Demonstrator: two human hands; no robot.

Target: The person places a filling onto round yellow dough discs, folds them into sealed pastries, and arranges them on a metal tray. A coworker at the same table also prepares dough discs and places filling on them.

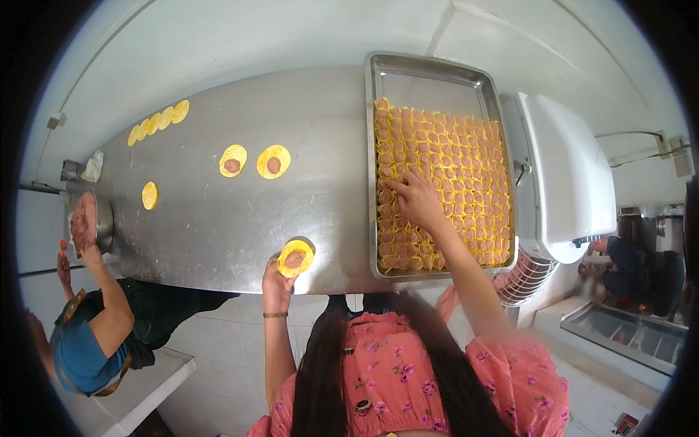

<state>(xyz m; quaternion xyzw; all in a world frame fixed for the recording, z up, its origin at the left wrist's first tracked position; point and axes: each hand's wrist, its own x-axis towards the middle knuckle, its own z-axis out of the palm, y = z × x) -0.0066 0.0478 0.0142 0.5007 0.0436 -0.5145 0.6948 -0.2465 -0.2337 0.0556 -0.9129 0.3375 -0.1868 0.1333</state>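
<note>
On my left hand (277,285), near the table's front edge, rests a round yellow dumpling wrapper (306,246) with a lump of pink meat filling (295,259) in its middle; the fingers underneath are mostly hidden. My right hand (419,198) reaches over the large metal tray (429,67), which carries tight rows of open-topped yellow dumplings (466,211) filled with meat. Its index finger is stretched out to the dumplings near the tray's left side, and the other fingers are partly spread. Two wrappers with meat, one to the left (233,160) and one beside it (274,162), lie mid-table.
Several overlapping wrappers (158,122) lie at the far left of the steel table (313,109), with a lone wrapper (150,195) nearer. At the left end, a co-worker in a blue top (91,349) reaches to a metal bowl of meat (104,218). A white appliance (568,175) stands right of the tray.
</note>
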